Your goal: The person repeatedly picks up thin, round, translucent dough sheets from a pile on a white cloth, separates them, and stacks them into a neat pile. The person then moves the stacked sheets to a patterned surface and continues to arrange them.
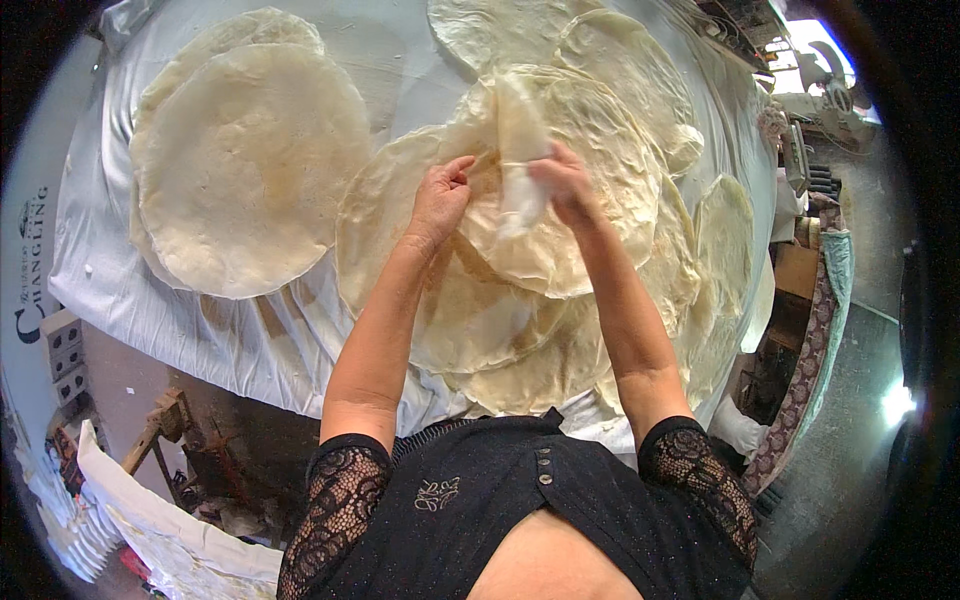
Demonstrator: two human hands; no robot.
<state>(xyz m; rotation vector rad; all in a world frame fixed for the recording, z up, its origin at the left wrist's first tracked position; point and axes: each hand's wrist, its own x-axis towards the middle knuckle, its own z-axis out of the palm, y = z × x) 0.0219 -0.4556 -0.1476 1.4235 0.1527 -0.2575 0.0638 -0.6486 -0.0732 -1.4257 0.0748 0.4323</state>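
Note:
Thin, round, pale sheets, like large flatbreads, lie overlapping on a cloth-covered table (300, 375). My right hand (564, 180) is blurred and grips the edge of a folded thin sheet (521, 142), which stands up over the middle pile. To its left, my left hand (444, 196) is held over the pile with its fingers curled and the index finger towards the fold; whether it pinches anything cannot be told. Beneath both hands spreads a wrinkled round sheet (615, 225). A separate stack of smooth round sheets (232, 172) lies at the left.
More round sheets lie at the back (487, 30) and at the right (724, 240). Beyond the right table edge are a padded, patterned edge (795, 390) and a fan (836, 94). A wooden frame (154, 427) and hollow blocks (66, 352) stand at lower left.

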